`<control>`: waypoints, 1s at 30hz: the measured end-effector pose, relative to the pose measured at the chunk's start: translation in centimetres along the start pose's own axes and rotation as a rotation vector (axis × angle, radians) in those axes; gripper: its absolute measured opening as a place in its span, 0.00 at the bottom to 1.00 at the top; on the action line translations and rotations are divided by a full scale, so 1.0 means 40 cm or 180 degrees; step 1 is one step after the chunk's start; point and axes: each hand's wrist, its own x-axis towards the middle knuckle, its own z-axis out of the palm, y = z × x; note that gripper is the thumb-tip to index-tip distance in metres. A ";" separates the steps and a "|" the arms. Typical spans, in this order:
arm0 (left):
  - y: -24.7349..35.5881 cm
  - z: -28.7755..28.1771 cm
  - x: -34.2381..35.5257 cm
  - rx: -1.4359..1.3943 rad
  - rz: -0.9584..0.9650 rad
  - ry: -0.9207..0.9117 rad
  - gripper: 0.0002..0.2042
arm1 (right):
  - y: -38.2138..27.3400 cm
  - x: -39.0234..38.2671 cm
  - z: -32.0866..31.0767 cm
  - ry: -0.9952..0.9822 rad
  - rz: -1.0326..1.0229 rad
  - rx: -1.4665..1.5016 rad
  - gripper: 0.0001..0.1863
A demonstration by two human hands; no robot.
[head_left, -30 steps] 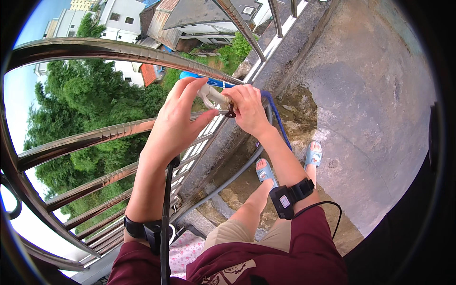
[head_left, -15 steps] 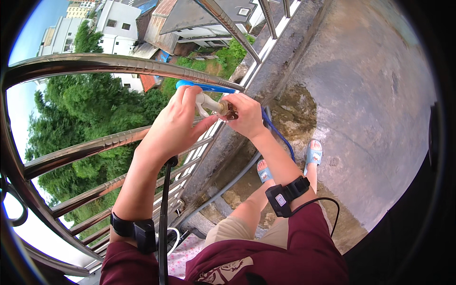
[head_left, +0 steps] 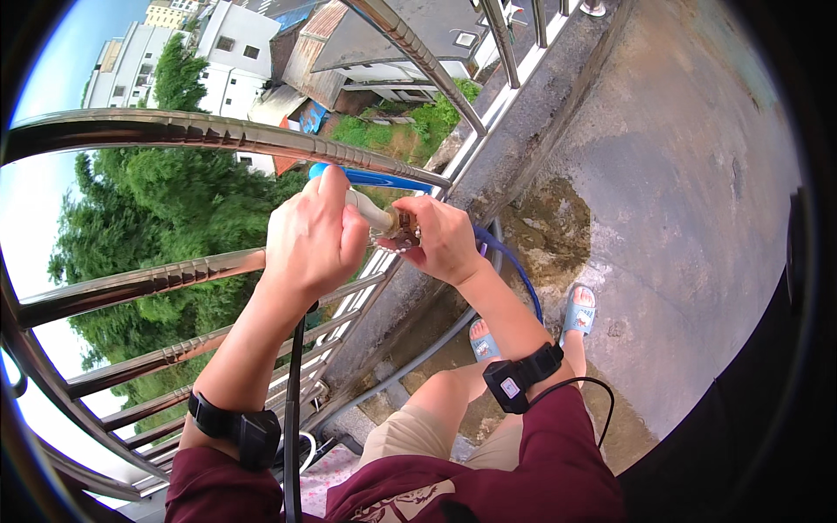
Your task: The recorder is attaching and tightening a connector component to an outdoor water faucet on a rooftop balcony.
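Between my hands is a cream-coloured piece that looks like a plastic water tap (head_left: 370, 210), with a brassy, brown end. My left hand (head_left: 312, 231) is closed round its upper part, the fingers hiding most of it. The fingers of my right hand (head_left: 436, 237) are bent around the brown end, close beside the left. Small white specks, perhaps water drops, show along the lower edge of that end; I cannot tell what else is under the fingers. Just beyond them a long blue piece (head_left: 375, 179) runs along the railing. A blue hose (head_left: 520, 273) curves downward behind my right wrist.
A metal railing (head_left: 200, 131) stands left and ahead, with trees (head_left: 166, 205) and buildings beyond and below. A concrete kerb (head_left: 514, 152) runs along its foot. A grey pipe (head_left: 418, 353) lies by the kerb. My slippered feet stand on the partly wet floor (head_left: 671, 253).
My left hand has turned and moved slightly down and left, now covering the lever that showed before. My right hand has shifted a little down, still at the brown end.
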 end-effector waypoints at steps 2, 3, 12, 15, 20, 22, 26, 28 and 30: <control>-0.003 0.014 0.002 -0.0141 0.0044 0.0054 0.09 | 0.011 -0.003 -0.006 -0.0090 -0.0169 0.0032 0.26; -0.008 0.023 -0.001 -0.0199 0.0090 0.0113 0.09 | 0.017 -0.008 -0.001 -0.0112 -0.0226 0.0045 0.27; -0.024 0.054 -0.006 -0.0340 -0.0133 0.0449 0.17 | -0.017 -0.018 0.084 0.0543 0.0297 0.0350 0.24; -0.024 0.052 0.000 -0.0322 -0.0036 0.0525 0.15 | -0.011 -0.012 0.086 0.0586 0.0238 0.0283 0.24; -0.046 0.053 0.005 -0.0240 0.0070 0.0561 0.14 | 0.009 0.008 0.065 0.0139 0.0222 0.0629 0.20; -0.047 0.057 0.004 -0.0314 0.0107 0.0686 0.14 | 0.005 0.009 0.066 -0.0062 0.0467 0.1067 0.20; -0.045 0.056 0.001 -0.0409 -0.0041 0.0582 0.16 | -0.002 0.010 0.074 -0.0080 0.0826 0.1670 0.20; -0.047 0.054 0.000 -0.0409 -0.0016 0.0528 0.16 | 0.002 0.017 0.059 -0.0343 0.0939 0.1924 0.18; -0.051 0.057 -0.004 -0.0412 0.0007 0.0525 0.16 | 0.017 0.035 0.034 -0.0673 0.0910 0.1976 0.18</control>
